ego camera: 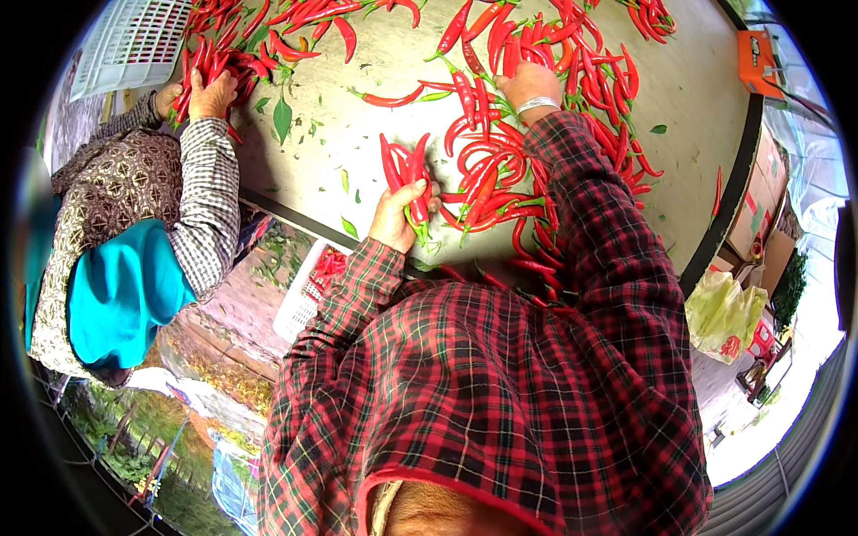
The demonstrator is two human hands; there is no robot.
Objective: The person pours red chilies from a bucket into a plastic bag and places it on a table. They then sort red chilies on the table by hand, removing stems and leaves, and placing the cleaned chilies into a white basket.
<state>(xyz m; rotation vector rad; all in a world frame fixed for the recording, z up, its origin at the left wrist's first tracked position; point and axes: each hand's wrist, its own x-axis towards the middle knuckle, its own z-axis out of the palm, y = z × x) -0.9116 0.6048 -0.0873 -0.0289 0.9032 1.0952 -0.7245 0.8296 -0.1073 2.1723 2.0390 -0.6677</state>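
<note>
My left hand (402, 213), low at the middle of the table (315, 174), is closed around a small bunch of red chili peppers (417, 161); their tips point away from me and their green stems lie near my thumb. Farther out and to the right, my right hand (531, 87) reaches into a pile of red chilies (590, 74). Its fingertips are partly hidden among the peppers, so whether it grips any is unclear. Between my hands and down to my sleeve spreads a loose heap of red chilies (493, 174) with green stems.
A co-worker's hands (213, 94) hold a chili bunch at the upper left, beside a white plastic basket (131, 50). Another white basket (295, 308) with chilies stands below the table's edge. An orange box (759, 63) sits at the right rim. Leaves (282, 120) lie scattered about.
</note>
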